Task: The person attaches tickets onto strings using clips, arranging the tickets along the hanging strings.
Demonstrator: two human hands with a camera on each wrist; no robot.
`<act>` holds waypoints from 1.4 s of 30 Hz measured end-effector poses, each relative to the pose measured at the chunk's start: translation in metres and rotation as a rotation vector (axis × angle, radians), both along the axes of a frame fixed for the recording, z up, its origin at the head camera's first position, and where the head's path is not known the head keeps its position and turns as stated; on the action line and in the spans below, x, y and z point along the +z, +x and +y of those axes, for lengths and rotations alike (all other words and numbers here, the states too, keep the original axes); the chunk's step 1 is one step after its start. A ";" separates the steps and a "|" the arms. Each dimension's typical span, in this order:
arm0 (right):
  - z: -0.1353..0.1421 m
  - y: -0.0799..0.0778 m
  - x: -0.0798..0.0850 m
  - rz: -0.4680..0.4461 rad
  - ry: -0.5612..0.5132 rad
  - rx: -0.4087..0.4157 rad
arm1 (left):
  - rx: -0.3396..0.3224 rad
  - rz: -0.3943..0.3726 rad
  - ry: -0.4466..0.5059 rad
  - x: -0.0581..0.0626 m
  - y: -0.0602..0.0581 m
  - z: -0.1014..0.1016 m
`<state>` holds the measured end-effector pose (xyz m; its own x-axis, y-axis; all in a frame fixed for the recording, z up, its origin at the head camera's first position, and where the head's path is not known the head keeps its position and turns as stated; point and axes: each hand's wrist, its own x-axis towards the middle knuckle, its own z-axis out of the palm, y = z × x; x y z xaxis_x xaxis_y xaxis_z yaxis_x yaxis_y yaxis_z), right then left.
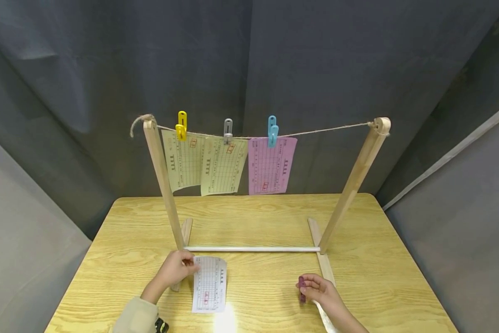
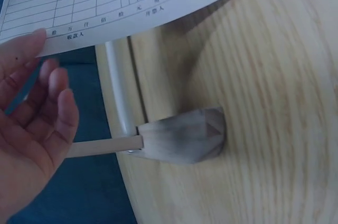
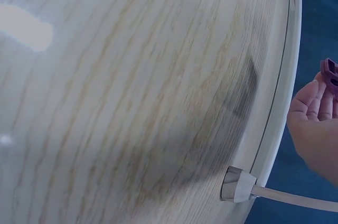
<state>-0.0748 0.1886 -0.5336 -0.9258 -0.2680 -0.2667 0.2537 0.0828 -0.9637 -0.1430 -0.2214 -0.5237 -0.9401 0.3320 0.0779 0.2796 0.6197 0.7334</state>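
My left hand point(image 1: 175, 269) pinches the upper left edge of a white printed receipt slip point(image 1: 209, 284), which hangs above the table near the foot of the left post. In the left wrist view the thumb lies on the paper point(image 2: 132, 2) and the other fingers curl below it. On the right, my right hand point(image 1: 319, 291) holds a dark purple clothespin point(image 1: 302, 289) between thumb and fingers, over the right foot of the stand. The same purple clothespin point(image 3: 330, 75) shows at the right edge of the right wrist view.
A wooden stand has a left post point(image 1: 163, 180), a right post point(image 1: 355, 182) and a white crossbar point(image 1: 251, 249). Its twine point(image 1: 328, 131) carries two yellow-green slips point(image 1: 223, 169) under yellow point(image 1: 182, 126) and grey point(image 1: 227, 131) clothespins, and a pink slip point(image 1: 270, 169) under a blue clothespin point(image 1: 272, 131).
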 end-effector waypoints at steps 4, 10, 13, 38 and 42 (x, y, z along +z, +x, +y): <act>0.000 -0.001 -0.001 -0.010 -0.007 -0.004 | -0.010 -0.016 0.012 0.006 0.000 0.004; -0.002 -0.001 0.003 -0.014 0.007 -0.014 | -0.005 0.001 0.070 0.012 0.001 0.010; -0.002 -0.001 0.005 -0.008 0.017 -0.010 | 0.000 0.004 0.100 0.014 0.003 0.013; 0.001 -0.018 0.045 0.236 -0.032 0.011 | 0.045 0.137 0.196 0.043 0.004 0.031; 0.002 -0.022 0.056 0.270 -0.037 -0.010 | 0.025 0.173 0.214 0.048 0.004 0.036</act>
